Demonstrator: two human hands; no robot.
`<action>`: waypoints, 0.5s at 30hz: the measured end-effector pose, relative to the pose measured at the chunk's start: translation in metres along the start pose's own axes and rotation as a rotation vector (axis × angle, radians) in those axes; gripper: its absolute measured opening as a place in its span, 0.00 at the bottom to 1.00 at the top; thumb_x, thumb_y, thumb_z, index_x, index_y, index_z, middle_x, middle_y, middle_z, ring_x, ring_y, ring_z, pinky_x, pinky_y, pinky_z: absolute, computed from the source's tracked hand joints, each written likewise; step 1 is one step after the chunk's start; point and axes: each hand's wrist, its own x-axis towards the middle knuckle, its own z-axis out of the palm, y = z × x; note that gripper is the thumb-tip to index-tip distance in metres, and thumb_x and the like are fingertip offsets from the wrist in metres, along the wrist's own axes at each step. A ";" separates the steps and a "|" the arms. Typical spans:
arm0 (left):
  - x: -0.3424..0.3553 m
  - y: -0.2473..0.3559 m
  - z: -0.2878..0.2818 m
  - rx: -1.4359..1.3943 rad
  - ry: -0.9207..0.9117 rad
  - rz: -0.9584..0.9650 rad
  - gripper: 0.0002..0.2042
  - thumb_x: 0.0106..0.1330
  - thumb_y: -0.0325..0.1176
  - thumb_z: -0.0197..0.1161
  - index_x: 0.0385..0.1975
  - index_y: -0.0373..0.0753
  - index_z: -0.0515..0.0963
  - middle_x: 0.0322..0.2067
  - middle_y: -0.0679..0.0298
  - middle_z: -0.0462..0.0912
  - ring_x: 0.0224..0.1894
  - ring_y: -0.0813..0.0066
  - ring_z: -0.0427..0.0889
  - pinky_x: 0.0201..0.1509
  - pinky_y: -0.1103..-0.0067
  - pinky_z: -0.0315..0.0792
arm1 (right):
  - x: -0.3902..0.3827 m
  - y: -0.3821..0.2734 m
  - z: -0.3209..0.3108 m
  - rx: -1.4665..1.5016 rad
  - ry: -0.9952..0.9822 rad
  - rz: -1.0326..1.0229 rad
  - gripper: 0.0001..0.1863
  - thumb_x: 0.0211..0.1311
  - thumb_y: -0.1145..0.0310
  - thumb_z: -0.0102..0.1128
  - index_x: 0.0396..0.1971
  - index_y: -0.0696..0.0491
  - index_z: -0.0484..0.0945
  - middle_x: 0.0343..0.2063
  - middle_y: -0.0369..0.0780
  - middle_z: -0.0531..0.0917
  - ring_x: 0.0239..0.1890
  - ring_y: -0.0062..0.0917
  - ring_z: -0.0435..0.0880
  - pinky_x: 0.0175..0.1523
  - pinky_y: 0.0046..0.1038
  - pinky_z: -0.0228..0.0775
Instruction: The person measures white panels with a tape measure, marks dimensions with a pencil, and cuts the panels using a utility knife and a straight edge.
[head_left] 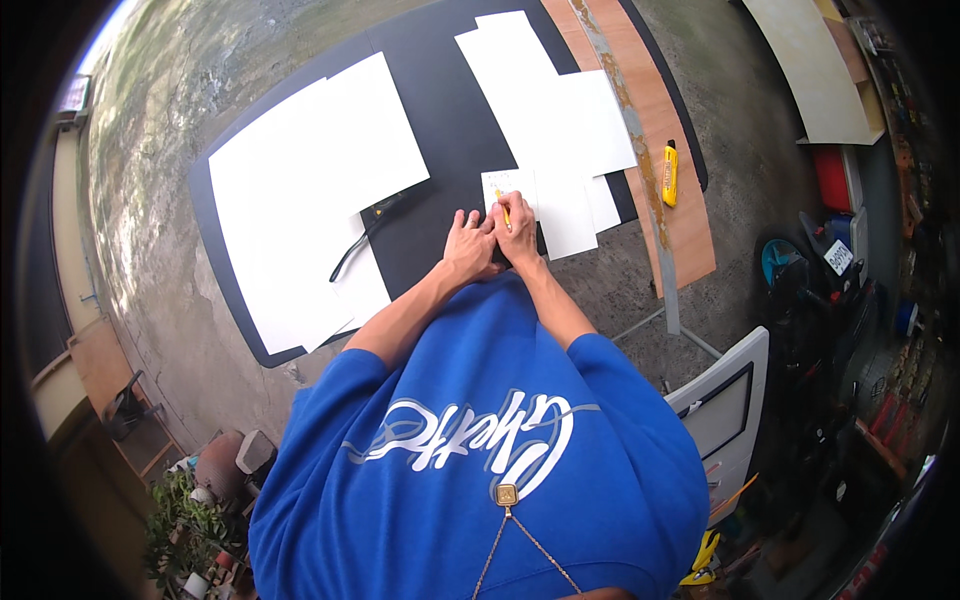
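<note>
My right hand [516, 232] grips a yellow pencil [506, 214], its tip pointing at a small white paper [508, 182] with faint marks on it. Close beside it, my left hand [468, 246] lies with fingers stretched out at the paper's near-left corner, holding nothing. Both hands rest over the near edge of a black table [455, 150]. Left of my left hand, a black strap [350, 252] runs from a small dark object with yellow on it, whose kind I cannot make out, across the white sheets.
Large white sheets [300, 160] cover the table's left; more white sheets [560, 120] overlap on the right. Beyond them lies a wooden board [690, 235] with a worn metal bar [640, 140] and a yellow utility knife [670, 172]. A white panel [738, 400] stands near my right side.
</note>
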 end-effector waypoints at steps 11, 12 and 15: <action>-0.002 -0.011 -0.021 -0.426 0.049 -0.093 0.39 0.49 0.57 0.67 0.60 0.40 0.69 0.61 0.55 0.68 0.63 0.52 0.65 0.68 0.59 0.53 | -0.005 -0.007 -0.036 -0.091 0.119 0.101 0.10 0.61 0.68 0.57 0.40 0.57 0.73 0.32 0.45 0.81 0.36 0.40 0.78 0.42 0.39 0.69; 0.000 -0.021 -0.009 -0.599 0.132 -0.183 0.39 0.49 0.58 0.67 0.59 0.40 0.70 0.59 0.55 0.71 0.61 0.53 0.66 0.67 0.61 0.56 | -0.005 -0.010 -0.037 -0.154 0.131 0.055 0.11 0.61 0.68 0.57 0.41 0.56 0.73 0.33 0.44 0.81 0.37 0.40 0.78 0.43 0.38 0.70; 0.002 -0.044 0.002 -1.288 0.295 -0.534 0.37 0.55 0.61 0.61 0.58 0.38 0.70 0.50 0.59 0.77 0.52 0.65 0.71 0.56 0.70 0.66 | -0.008 -0.012 -0.041 -0.366 -0.007 -0.001 0.17 0.56 0.71 0.59 0.48 0.52 0.74 0.47 0.42 0.78 0.51 0.38 0.73 0.52 0.38 0.66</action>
